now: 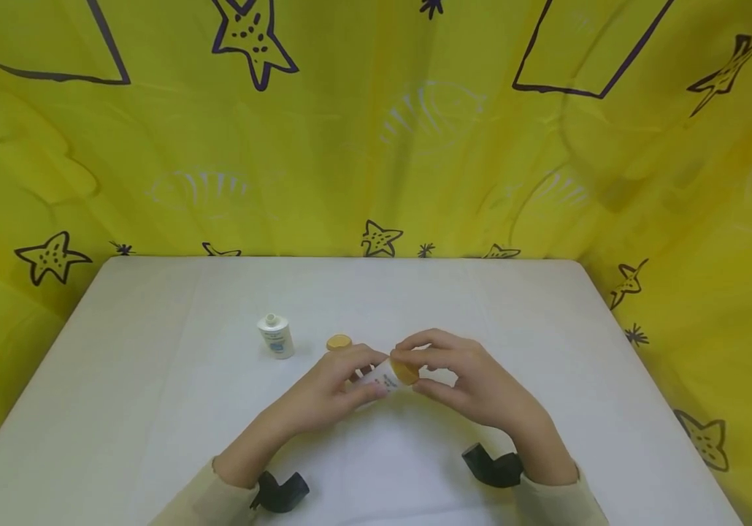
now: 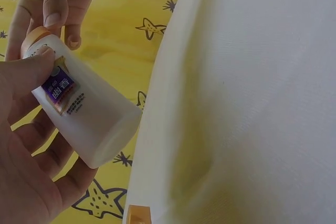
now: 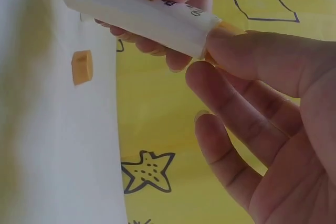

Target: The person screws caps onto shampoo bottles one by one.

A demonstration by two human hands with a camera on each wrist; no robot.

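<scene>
In the head view, the left hand (image 1: 330,383) grips a white plastic bottle with a purple label (image 2: 86,103) above the white-covered table (image 1: 166,409), its capped end pointing between two and three o'clock, while the right hand (image 1: 464,376) pinches its orange cap (image 1: 405,370) between thumb and fingers. From that bottle, a loose orange cap (image 1: 339,341) lies near, toward ten o'clock, and an uncapped white bottle (image 1: 276,338) stands farther off, between nine and ten.

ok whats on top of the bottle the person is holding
An orange cap sits at the top end of the tilted bottle, pinched by the right hand. The bottle's mouth is covered, so it can't be seen.
</scene>
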